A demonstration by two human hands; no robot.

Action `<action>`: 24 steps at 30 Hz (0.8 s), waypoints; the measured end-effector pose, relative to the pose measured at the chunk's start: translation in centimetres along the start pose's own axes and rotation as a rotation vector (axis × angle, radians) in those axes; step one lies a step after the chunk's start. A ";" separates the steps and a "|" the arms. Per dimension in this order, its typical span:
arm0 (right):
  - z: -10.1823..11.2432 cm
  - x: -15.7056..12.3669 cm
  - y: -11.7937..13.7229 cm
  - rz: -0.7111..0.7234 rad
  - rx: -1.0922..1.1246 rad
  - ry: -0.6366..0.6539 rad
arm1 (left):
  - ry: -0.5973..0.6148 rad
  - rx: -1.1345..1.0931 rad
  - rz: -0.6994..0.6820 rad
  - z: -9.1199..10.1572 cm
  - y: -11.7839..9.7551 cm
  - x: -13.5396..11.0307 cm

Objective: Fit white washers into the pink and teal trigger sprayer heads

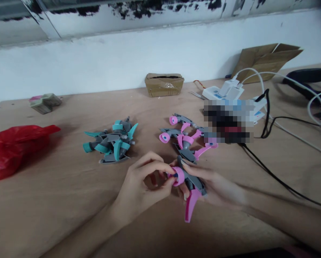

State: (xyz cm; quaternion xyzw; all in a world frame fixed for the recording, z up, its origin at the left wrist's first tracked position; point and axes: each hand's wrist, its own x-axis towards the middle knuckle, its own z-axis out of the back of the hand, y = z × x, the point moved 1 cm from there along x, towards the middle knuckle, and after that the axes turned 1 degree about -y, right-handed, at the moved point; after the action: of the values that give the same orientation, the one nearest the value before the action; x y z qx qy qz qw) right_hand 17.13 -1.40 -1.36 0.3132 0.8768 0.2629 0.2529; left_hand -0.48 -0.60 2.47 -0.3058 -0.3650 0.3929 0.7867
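Observation:
My right hand point(216, 184) is closed around a grey trigger sprayer head point(194, 177) with a pink trigger that points down toward me. Its pink screw collar point(179, 176) faces left. The thumb and fingertips of my left hand point(146, 181) pinch a small dark blue piece point(175, 175) in the opening of that collar; whether it is fixed there I cannot tell. Just beyond my hands lie several more grey and pink sprayer heads point(185, 141). A pile of grey and teal sprayer heads point(114, 141) rests to the left of them.
A red plastic bag point(17, 147) lies at the left, with a small greyish block-like object point(46, 103) behind it. By the wall are a small cardboard box point(164, 86) and a larger one point(265, 62). A white power strip point(214, 93) with chargers and cables occupies the right, near a blurred-out patch.

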 end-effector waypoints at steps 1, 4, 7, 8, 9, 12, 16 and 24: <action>-0.2 0.0 0.1 -0.001 -0.019 -0.003 | -0.011 0.010 -0.008 0.0 -0.1 -0.1; -0.7 -0.2 0.5 0.016 -0.140 -0.008 | -0.044 0.006 -0.036 0.0 -0.4 -0.4; -0.9 -0.8 0.9 0.116 -0.463 -0.036 | -0.024 -0.060 -0.036 -0.3 -0.7 -0.8; -0.9 -1.1 1.1 0.183 -0.627 -0.060 | -0.003 -0.078 -0.027 -0.5 -0.7 -0.9; -0.9 -1.4 1.2 0.256 -0.796 -0.087 | 0.011 -0.092 -0.023 -0.6 -0.8 -1.1; -0.8 -2.1 1.0 0.452 -1.168 -0.107 | 0.023 -0.112 -0.035 -1.0 -1.1 -1.4; -0.7 -2.4 0.5 0.626 -1.459 -0.081 | -0.039 -0.095 -0.044 -1.1 -1.5 -1.5; -0.5 -1.9 0.8 0.922 -1.777 -0.335 | -0.083 -0.121 0.112 -1.0 -0.9 -1.3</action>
State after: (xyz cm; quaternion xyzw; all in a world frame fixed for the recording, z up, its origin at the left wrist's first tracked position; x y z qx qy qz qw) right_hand 18.45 -2.33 0.05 0.3525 0.1110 0.8443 0.3880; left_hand 0.14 -2.31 2.16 -0.3565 -0.4026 0.4259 0.7276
